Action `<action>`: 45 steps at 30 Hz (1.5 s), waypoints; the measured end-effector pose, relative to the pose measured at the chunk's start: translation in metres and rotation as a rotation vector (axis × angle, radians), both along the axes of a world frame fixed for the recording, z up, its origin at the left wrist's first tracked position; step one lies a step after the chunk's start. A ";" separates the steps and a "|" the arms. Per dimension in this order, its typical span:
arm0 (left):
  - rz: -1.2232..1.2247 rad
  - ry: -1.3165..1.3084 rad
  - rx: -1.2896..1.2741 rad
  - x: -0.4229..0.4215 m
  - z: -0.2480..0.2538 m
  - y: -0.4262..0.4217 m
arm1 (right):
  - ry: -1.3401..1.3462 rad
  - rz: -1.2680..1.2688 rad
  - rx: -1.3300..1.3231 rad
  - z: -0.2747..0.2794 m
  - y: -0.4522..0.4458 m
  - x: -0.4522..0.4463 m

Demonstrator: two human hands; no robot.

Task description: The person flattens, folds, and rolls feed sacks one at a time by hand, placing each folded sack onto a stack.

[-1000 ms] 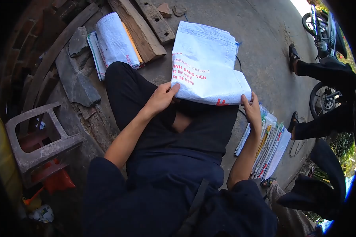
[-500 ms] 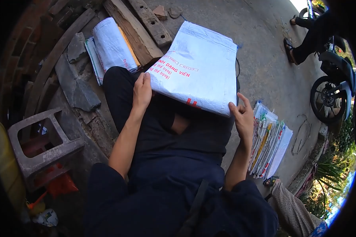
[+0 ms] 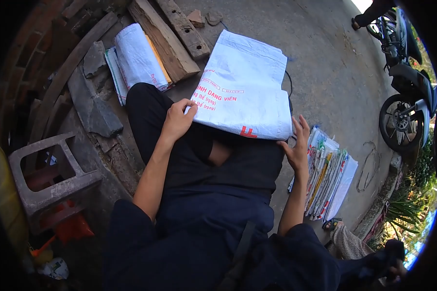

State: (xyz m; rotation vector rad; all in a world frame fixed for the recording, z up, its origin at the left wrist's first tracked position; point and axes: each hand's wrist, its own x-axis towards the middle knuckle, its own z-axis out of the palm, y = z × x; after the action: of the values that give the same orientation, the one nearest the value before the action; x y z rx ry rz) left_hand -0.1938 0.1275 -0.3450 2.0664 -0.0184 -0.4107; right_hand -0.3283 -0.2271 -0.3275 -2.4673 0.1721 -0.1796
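A white woven sack (image 3: 245, 77) with red print is spread over my lap, its near part folded and its far end reaching past my knees. My left hand (image 3: 178, 119) pinches the sack's near left edge between curled fingers and thumb. At the near right corner, my right hand (image 3: 297, 145) has its fingers raised and spread, with the thumb close to the folded edge. Whether that thumb touches the sack I cannot tell.
Folded sacks (image 3: 140, 58) lie beside wooden beams (image 3: 165, 43) on the left. A stack of flattened sacks (image 3: 325, 177) sits at my right. A plastic stool (image 3: 53, 169) is at lower left; a motorbike (image 3: 403, 116) stands at far right. Another person's leg (image 3: 352, 240) shows at lower right.
The sack's near part has shifted slightly right and its right side now shows a step. My left hand has slid inward and down; my right fingers have loosened and spread. The walking person moved farther off.
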 end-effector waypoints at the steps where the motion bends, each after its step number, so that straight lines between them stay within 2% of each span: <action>1: -0.019 0.133 -0.187 0.001 0.006 0.000 | -0.033 -0.021 0.018 -0.003 -0.002 0.004; 2: -0.031 0.142 -0.410 -0.003 0.013 0.001 | -0.062 0.011 -0.004 -0.008 -0.008 0.007; 3: -0.031 0.142 -0.407 -0.006 0.019 0.000 | -0.091 0.042 -0.025 -0.012 -0.013 0.012; 5: -0.031 0.052 -0.657 -0.008 0.029 -0.004 | -0.209 0.004 0.024 -0.008 -0.012 0.022; 6: -0.033 0.051 -0.658 -0.008 0.026 -0.003 | -0.263 0.019 0.010 -0.007 -0.014 0.027; 8: -0.090 -0.188 -0.261 -0.005 0.022 -0.001 | -0.328 0.014 0.083 0.006 -0.010 0.035; 10: -0.068 -0.204 -0.235 -0.005 0.025 0.004 | -0.378 0.034 0.116 0.028 -0.006 0.036; 12: -0.064 -0.517 -0.192 -0.006 0.034 0.011 | -0.404 0.029 0.150 0.058 -0.002 0.029; 14: -0.046 -0.622 -0.386 -0.011 0.047 0.012 | -0.542 0.093 0.153 0.092 0.004 0.017; 18: -0.090 -0.588 -0.675 -0.031 0.054 0.005 | -0.772 0.368 0.564 0.123 -0.006 -0.010; 20: -0.118 -0.575 -0.530 -0.043 0.045 -0.011 | -0.817 0.375 0.740 0.124 -0.008 -0.017; 22: -0.340 -0.579 -0.288 -0.046 0.033 -0.011 | -0.778 0.354 0.735 0.121 -0.007 -0.021; 26: -0.256 -0.322 -0.575 -0.046 0.026 -0.007 | -0.662 0.380 0.789 0.110 -0.014 -0.029; 27: -0.193 -0.213 -0.735 -0.047 0.026 -0.011 | -0.636 0.363 0.767 0.103 -0.017 -0.032; 28: -0.165 -0.224 -0.769 -0.046 0.015 -0.010 | -0.570 0.263 0.677 0.094 -0.016 -0.033; 30: -0.066 -0.276 -0.659 -0.050 0.009 -0.012 | -0.218 0.135 0.672 0.077 -0.020 -0.031; 31: -0.061 -0.252 -0.613 -0.050 0.008 -0.010 | 0.067 0.109 0.462 0.067 -0.030 -0.037; 32: -0.064 -0.260 -0.616 -0.051 0.014 -0.012 | 0.265 0.090 -0.138 0.052 -0.043 -0.051; 34: -0.011 -0.062 -0.480 -0.052 0.032 -0.015 | 0.249 -0.224 0.397 -0.012 -0.057 -0.082; 36: 0.039 -0.024 -0.531 -0.054 0.031 -0.018 | 0.064 -0.110 0.356 -0.005 -0.047 -0.084; 37: 0.058 0.016 -0.535 -0.053 0.036 -0.022 | 0.043 -0.240 0.683 0.001 -0.037 -0.085; 39: 0.083 0.029 -0.636 -0.053 0.029 -0.029 | 0.046 -0.290 0.605 0.018 -0.024 -0.076; 40: 0.054 0.073 -0.528 -0.053 0.028 -0.030 | 0.146 -0.364 0.481 0.030 -0.013 -0.067; 42: -0.006 0.151 -0.348 -0.054 0.015 -0.029 | 0.312 -0.392 0.457 0.026 -0.017 -0.072; 43: -0.004 0.150 -0.352 -0.055 0.010 -0.029 | 0.333 -0.408 0.496 0.027 -0.016 -0.073; 45: -0.039 0.044 -0.077 -0.059 0.003 -0.032 | 0.502 -0.413 0.557 0.023 -0.030 -0.080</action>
State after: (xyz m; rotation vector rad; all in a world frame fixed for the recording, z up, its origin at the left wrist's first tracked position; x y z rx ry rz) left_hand -0.2529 0.0956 -0.3425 1.9837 -0.0478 -0.4723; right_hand -0.4084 -0.2567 -0.3046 -1.8511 0.8285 0.2866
